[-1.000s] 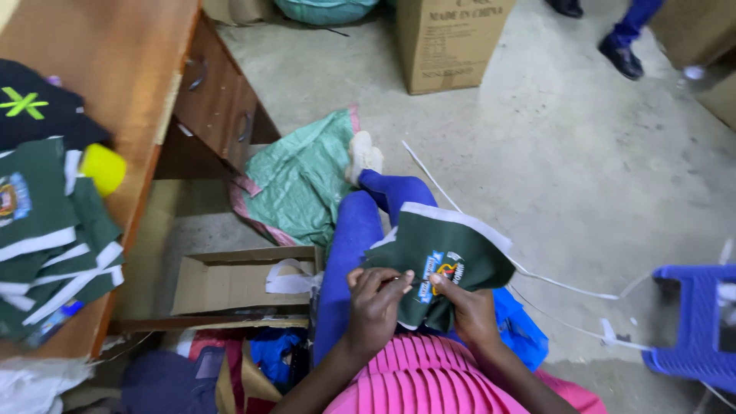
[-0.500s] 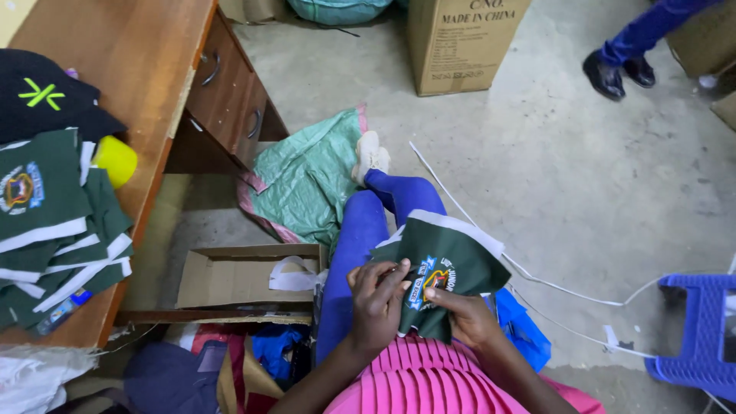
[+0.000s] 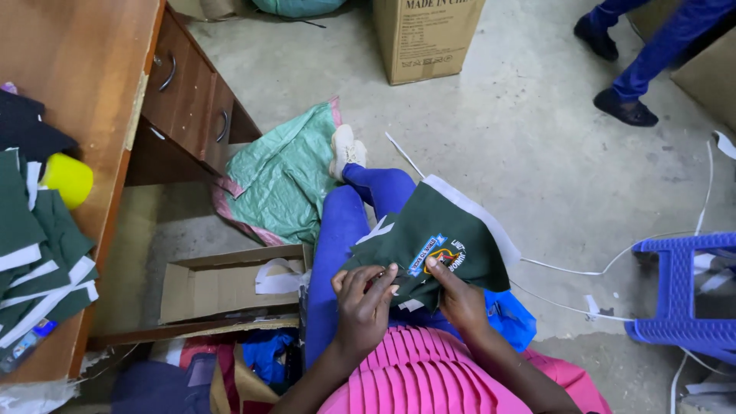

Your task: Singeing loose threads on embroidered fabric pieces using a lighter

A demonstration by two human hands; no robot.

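**Soft green cloth held over the lap**

The left hand (image 3: 362, 303) and the right hand (image 3: 460, 300) both grip the green cloth (image 3: 441, 234), a dark green fabric piece with a white border and a stitched badge (image 3: 438, 256) near its lower edge. It sits above the person's knees, over the blue leggings (image 3: 341, 230) and just ahead of the pink skirt (image 3: 418, 376). The left fingers are curled closed on the cloth's lower left corner, thumb pressed against the fingertips. The right fingers are pinched on the lower edge just under the badge, with one fingertip lying flat on the fabric.

The cloth looks light, thin and limp. It droops and folds wherever it is unsupported, so it should need holding at two points to stay flat. The white border seems a firmer seam and a better hold than the middle of the panel. The badge probably makes a stiffer patch, good for steadying. Nothing about it appears fragile or slippery.

To the left, the desk (image 3: 92, 69) stands close, its drawers facing the legs, with more green pieces (image 3: 34, 268) and a yellow roll (image 3: 67, 179) on top. An open carton (image 3: 222, 287) lies just beside the left knee. To the right a blue stool (image 3: 682, 295) is near, with white strips (image 3: 583, 270) trailing on the floor between. Ahead, the concrete floor (image 3: 521, 138) gives the most room, up to a box (image 3: 425, 38) and another person's feet (image 3: 625, 107).
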